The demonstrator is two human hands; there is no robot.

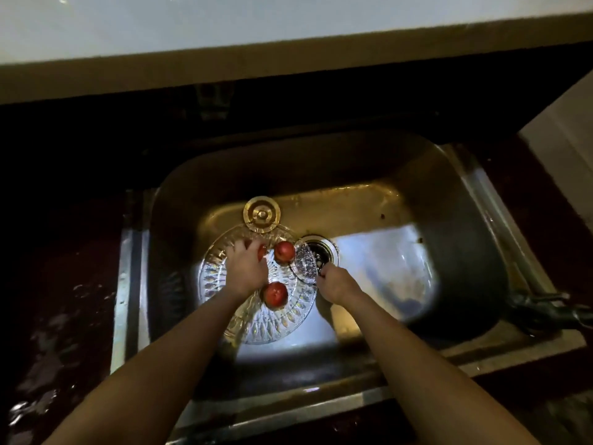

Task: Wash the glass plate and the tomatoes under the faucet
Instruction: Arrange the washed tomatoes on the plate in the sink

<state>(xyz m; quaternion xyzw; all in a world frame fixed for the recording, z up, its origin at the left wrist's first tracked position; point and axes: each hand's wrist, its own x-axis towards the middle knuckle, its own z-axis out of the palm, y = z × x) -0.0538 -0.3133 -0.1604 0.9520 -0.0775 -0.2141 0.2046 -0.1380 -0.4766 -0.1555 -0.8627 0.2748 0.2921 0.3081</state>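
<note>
Both bare forearms reach into the steel sink [449, 200]. The cut-glass plate [256, 322], round and ribbed, lies on its floor. One tomato [275, 294] sits beside the left hand [245, 268], which closes over another [262, 252]; a third [284, 251] lies beyond. The right hand [337, 284] pinches the plate's rim by the drain [321, 253].

third tomato [262, 252] mostly hidden under left hand [245, 268]; faucet [545, 308] cut by right edge
</note>
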